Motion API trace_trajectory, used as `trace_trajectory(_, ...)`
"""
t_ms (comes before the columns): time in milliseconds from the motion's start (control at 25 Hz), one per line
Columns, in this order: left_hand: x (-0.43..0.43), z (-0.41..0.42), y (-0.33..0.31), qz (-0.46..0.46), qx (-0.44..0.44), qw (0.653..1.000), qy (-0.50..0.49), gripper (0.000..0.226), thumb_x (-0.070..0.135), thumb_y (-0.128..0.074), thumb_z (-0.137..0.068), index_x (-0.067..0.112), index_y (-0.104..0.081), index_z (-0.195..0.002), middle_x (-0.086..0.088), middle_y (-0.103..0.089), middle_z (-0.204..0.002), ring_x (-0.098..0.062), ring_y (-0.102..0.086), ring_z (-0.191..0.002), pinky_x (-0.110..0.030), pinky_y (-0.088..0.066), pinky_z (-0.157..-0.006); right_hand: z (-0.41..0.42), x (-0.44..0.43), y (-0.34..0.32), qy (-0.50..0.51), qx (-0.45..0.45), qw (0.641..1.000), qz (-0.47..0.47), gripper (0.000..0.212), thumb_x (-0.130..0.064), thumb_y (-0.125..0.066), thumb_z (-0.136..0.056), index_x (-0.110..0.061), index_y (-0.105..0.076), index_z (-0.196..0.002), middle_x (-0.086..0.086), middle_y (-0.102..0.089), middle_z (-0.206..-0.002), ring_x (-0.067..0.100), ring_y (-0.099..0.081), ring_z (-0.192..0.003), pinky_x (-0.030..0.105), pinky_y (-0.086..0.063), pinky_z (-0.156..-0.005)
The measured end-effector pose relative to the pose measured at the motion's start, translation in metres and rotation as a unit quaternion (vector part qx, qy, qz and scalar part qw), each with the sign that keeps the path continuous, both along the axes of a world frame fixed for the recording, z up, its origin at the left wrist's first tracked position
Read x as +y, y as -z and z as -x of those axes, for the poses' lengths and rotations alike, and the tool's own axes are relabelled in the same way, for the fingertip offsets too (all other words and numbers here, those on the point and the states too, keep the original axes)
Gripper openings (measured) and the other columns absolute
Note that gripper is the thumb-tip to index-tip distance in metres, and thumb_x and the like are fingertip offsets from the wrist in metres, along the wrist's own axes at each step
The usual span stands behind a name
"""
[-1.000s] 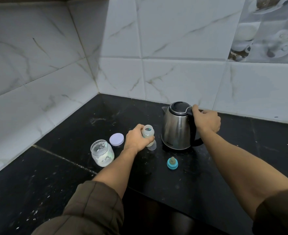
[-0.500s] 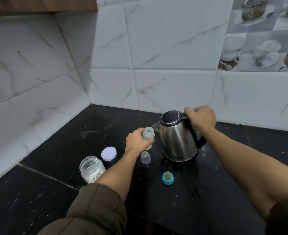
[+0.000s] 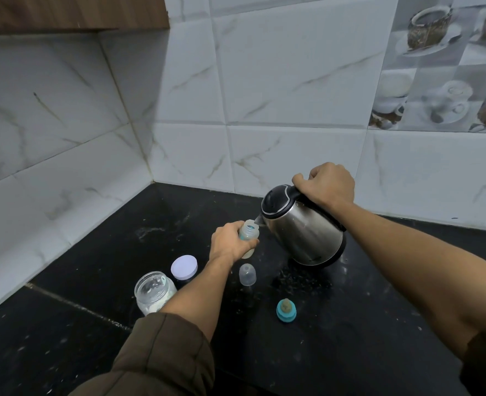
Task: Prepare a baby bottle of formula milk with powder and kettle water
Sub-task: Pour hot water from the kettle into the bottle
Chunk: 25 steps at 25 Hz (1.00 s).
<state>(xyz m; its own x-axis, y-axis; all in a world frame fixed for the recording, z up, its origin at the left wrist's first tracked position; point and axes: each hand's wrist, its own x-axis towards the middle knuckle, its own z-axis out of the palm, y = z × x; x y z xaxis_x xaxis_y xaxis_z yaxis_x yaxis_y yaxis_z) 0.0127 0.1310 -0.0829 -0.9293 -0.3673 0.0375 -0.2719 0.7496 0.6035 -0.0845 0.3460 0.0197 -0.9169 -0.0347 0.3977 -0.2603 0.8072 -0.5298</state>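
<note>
Presently your right hand (image 3: 326, 184) is clenched on the handle of the kettle (image 3: 304, 224), tilted with its spout at the mouth of the bottle (image 3: 249, 234), which your left hand (image 3: 230, 242) clasps above the counter (image 3: 350, 324). Judged: the kettle is heavy and hot, so keep to the handle; the bottle is light, slick plastic, so grip it mid-body.

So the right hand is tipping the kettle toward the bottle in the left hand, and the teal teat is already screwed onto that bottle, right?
Not quite. The head view shows the teal teat lying on the counter, off the open bottle. The right hand does tip the kettle toward it, left hand holding.
</note>
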Motion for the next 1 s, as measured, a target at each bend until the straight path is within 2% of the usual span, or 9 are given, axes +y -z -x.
trace_trajectory(160,-0.006,-0.005,-0.001,0.015,-0.006,1.0,-0.003,0.038,0.044,-0.085,-0.078,0.03,-0.074,-0.111,0.006,-0.077,-0.1,-0.016,-0.069,-0.097,-0.03,-0.053,-0.087,-0.003,-0.012,-0.006,-0.009,0.015,0.999,-0.031,0.047,-0.051,-0.056,-0.075,-0.013,-0.047,-0.049,0.013,-0.058,-0.053,0.033,-0.057,-0.056,0.034,-0.049,-0.056)
trace_trajectory(320,-0.012,-0.01,-0.001,0.018,-0.015,1.0,-0.004,0.042,0.043,-0.085,-0.077,0.031,-0.074,-0.116,0.006,-0.077,-0.101,-0.017,-0.069,-0.099,-0.031,-0.054,-0.089,-0.008,-0.023,-0.009,-0.016,0.019,0.997,-0.066,0.044,-0.049,-0.055,-0.076,-0.013,-0.05,-0.051,0.006,-0.053,-0.051,0.029,-0.05,-0.053,0.028,-0.037,-0.051)
trace_trajectory(480,-0.015,-0.013,-0.001,0.015,-0.019,1.0,-0.005,0.045,0.043,-0.085,-0.076,0.033,-0.074,-0.119,0.006,-0.077,-0.101,-0.016,-0.069,-0.098,-0.032,-0.055,-0.09,-0.012,-0.03,-0.01,-0.015,0.026,0.996,-0.08,0.045,-0.048,-0.054,-0.078,-0.011,-0.057,-0.054,0.007,-0.06,-0.054,0.029,-0.052,-0.054,0.027,-0.036,-0.052)
trace_trajectory(640,-0.018,-0.016,0.0,0.011,-0.025,1.0,-0.005,0.048,0.043,-0.086,-0.076,0.034,-0.074,-0.121,0.006,-0.077,-0.104,-0.016,-0.069,-0.099,-0.032,-0.055,-0.091,-0.017,-0.038,-0.013,-0.02,0.04,0.994,-0.101,0.045,-0.047,-0.053,-0.078,-0.009,-0.056,-0.054,0.004,-0.052,-0.05,0.028,-0.05,-0.052,0.025,-0.035,-0.052)
trace_trajectory(760,-0.02,-0.016,0.0,0.014,-0.028,1.0,-0.002,0.048,0.043,-0.087,-0.076,0.032,-0.073,-0.121,0.004,-0.077,-0.109,-0.018,-0.07,-0.103,-0.035,-0.056,-0.093,-0.019,-0.043,-0.017,-0.02,0.049,0.992,-0.118,0.046,-0.047,-0.053,-0.079,-0.007,-0.065,-0.059,0.006,-0.058,-0.052,0.028,-0.054,-0.054,0.025,-0.034,-0.052)
trace_trajectory(1000,-0.023,-0.018,0.001,0.009,-0.025,1.0,-0.002,0.043,0.041,-0.088,-0.076,0.032,-0.074,-0.116,0.005,-0.077,-0.105,-0.017,-0.07,-0.101,-0.034,-0.056,-0.092,-0.027,-0.048,-0.023,-0.022,0.057,0.988,-0.14,0.046,-0.045,-0.053,-0.081,-0.007,-0.066,-0.059,0.001,-0.046,-0.048,0.023,-0.042,-0.048,0.024,-0.029,-0.052)
